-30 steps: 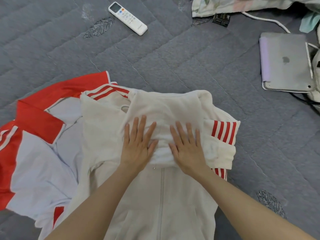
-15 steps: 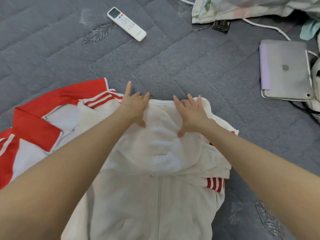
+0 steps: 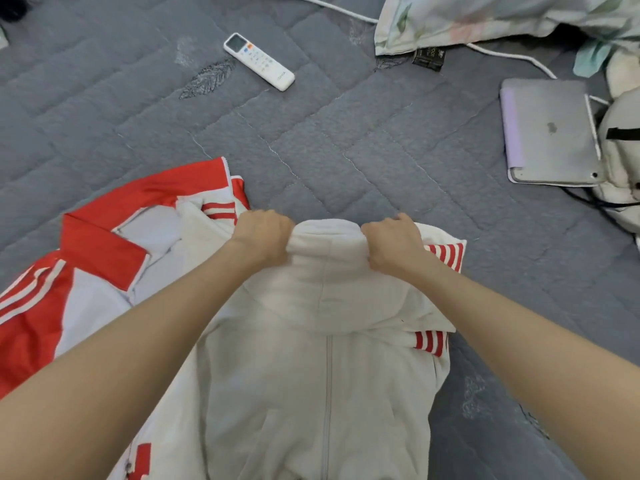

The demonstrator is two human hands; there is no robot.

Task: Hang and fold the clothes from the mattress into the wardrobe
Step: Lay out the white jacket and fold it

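Note:
A white zip hoodie [image 3: 311, 375] with red-striped sleeves lies front up on the grey quilted mattress [image 3: 311, 140], its sleeves folded in. My left hand [image 3: 265, 239] grips the far edge of its folded hood on the left. My right hand [image 3: 393, 245] grips the same edge on the right. Both hands have their fingers curled round the fabric. Under the hoodie, to the left, a red and pale lilac jacket [image 3: 86, 271] is spread out.
A white remote control [image 3: 259, 61] lies at the far middle. A grey laptop [image 3: 549, 131] sits at the right beside a white bag [image 3: 620, 161] and dark cables. A floral pillow [image 3: 485, 19] and a white cord [image 3: 332, 8] lie at the far right.
My hands went from pressing flat on the folded hood, to reaching its far edge, to curling round that edge. The hood's far edge is now bunched between them.

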